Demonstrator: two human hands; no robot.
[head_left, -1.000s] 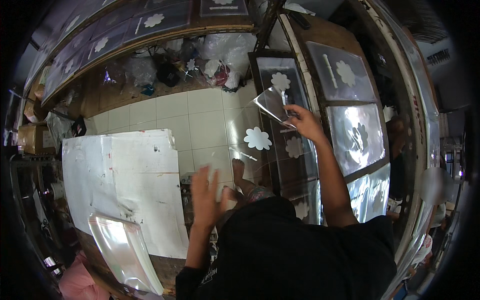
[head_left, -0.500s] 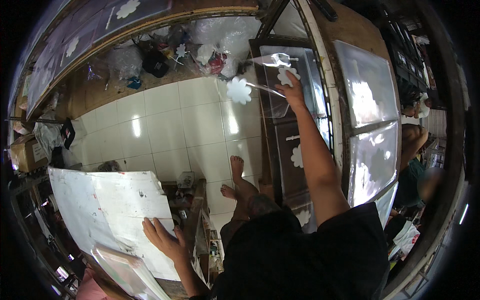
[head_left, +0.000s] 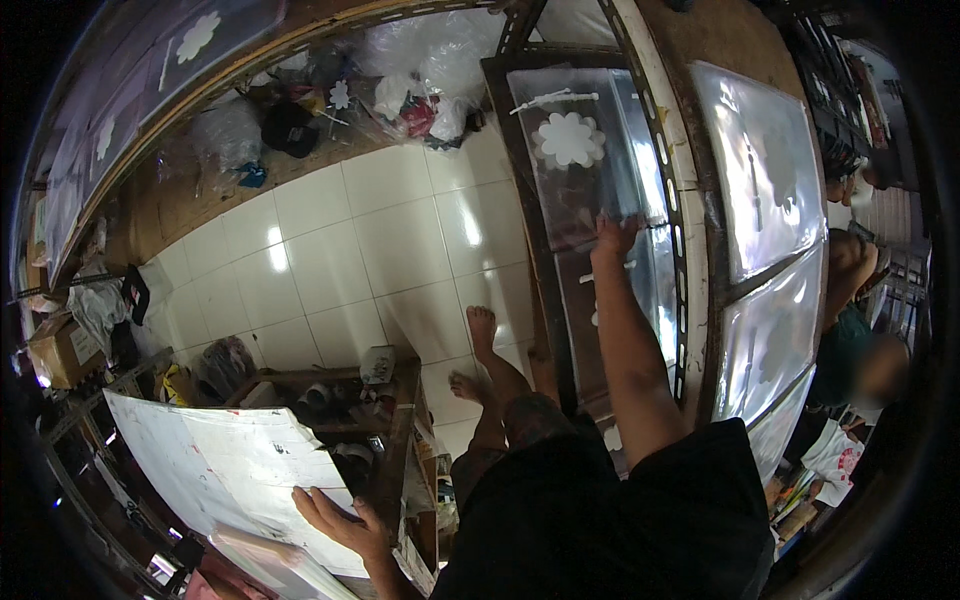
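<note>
Fingers of the right hand point(head_left: 618, 237) blurred, at the near edge of a clear plastic sheet point(head_left: 556, 205); cannot tell whether pinched on it or only laid there. Fingers of the left hand point(head_left: 345, 523) slightly apart, laid down on a white worktop point(head_left: 240, 445), close to its right edge, with nothing visible in their grasp.

Just beyond the right hand, on the clear sheet: a white flower shape point(head_left: 569, 140), apparently doubled by a second outline just behind, and past it a thin white rod point(head_left: 555, 100) along the far end. Around these, a dark-framed rack point(head_left: 535, 215). Under the right forearm, pale edges of further shapes, mostly hidden.

To the right of the rack, past a slotted metal strip point(head_left: 664, 145), more shiny clear sheets point(head_left: 722, 160) in a row, with greyish shapes showing through the glare. Near the left hand, at the lower edge of view, a stack of clear plastic bags point(head_left: 270, 558) on the worktop.

Farther out, between worktop and rack, pale floor tiles point(head_left: 325, 255) and two bare feet point(head_left: 481, 328). Beyond the tiles, a black cap point(head_left: 290, 128) among crumpled clear plastic point(head_left: 225, 135). At far left, a cardboard box point(head_left: 62, 350).
</note>
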